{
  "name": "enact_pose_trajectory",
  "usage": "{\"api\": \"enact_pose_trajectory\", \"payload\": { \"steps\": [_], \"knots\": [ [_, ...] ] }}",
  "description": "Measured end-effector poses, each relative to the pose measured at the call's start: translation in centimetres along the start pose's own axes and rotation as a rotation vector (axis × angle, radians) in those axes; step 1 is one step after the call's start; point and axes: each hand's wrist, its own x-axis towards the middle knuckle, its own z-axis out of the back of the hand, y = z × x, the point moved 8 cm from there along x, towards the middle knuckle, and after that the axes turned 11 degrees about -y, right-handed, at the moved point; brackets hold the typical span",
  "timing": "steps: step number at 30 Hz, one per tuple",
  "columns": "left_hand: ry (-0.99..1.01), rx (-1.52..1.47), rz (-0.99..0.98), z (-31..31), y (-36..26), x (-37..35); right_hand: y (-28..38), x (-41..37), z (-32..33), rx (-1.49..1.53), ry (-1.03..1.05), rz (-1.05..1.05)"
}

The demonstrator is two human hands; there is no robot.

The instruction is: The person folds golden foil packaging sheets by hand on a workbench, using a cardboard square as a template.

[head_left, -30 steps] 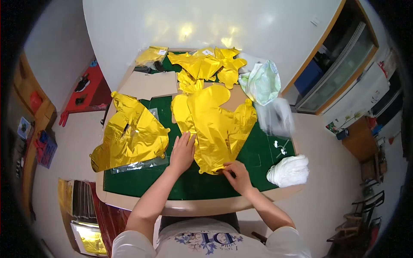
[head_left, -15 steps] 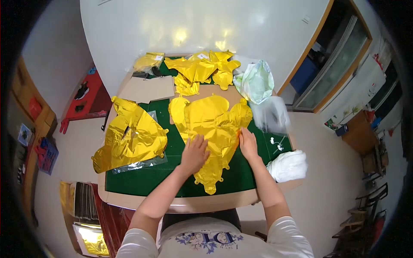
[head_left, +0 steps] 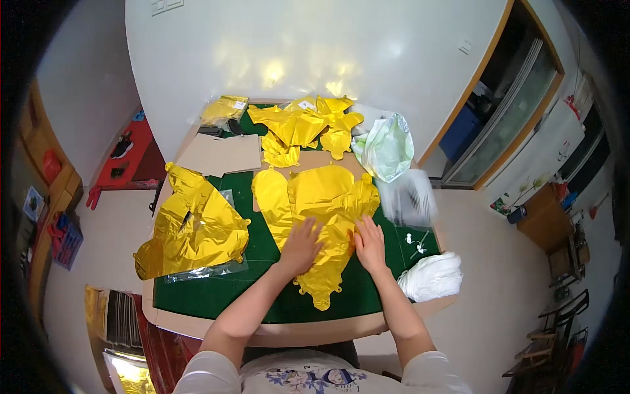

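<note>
A flat gold foil balloon (head_left: 321, 197), creased and with small tabs along its edge, is spread over the middle of the green table top (head_left: 262, 295). My left hand (head_left: 302, 247) lies on its lower left part, fingers outstretched. At the right edge my right hand (head_left: 369, 245) rests with fingers extended, the fingertips over the foil. To the left, another crumpled gold foil balloon (head_left: 203, 230) lies on a clear plastic bag (head_left: 210, 270).
Several more gold foil pieces (head_left: 295, 125) lie at the back, beside a flat cardboard piece (head_left: 223, 154). On the right are a pale green plastic bag (head_left: 387, 148), clear plastic packaging (head_left: 408, 200), small white items (head_left: 416, 245) and a white bundle (head_left: 431, 277).
The view has tilted up, so the table sits lower in the frame. My right hand has shifted slightly left onto the foil's edge; my left hand stays on the balloon.
</note>
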Motion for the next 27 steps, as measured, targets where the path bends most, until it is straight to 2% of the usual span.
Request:
{"api": "enact_pose_trajectory", "payload": {
  "steps": [1, 4, 9, 18, 21, 27],
  "knots": [
    [-0.031, -0.022, 0.057, 1.2, 0.4, -0.5, 0.7, -0.3, 0.0, -0.032, 0.027, 0.062],
    [-0.122, 0.1, 0.098, 3.2, 1.8, -2.4, 0.5, -0.6, -1.0, -0.124, 0.178, 0.041],
    [-0.074, 0.234, 0.083, 2.4, 2.4, -3.9, -0.2, -0.9, -1.8, -0.16, 0.199, 0.014],
    [-0.071, 0.21, 0.099, 2.6, 2.2, -3.9, -1.5, -0.2, -2.7, -0.194, 0.243, -0.084],
    [-0.08, 0.22, 0.089, 2.5, 2.3, -3.9, 0.3, 0.4, -2.7, -0.152, 0.254, 0.042],
    [-0.081, 0.196, 0.092, 2.6, 2.4, -4.1, 0.6, 0.0, -3.5, -0.165, 0.313, 0.043]
  ]
}}
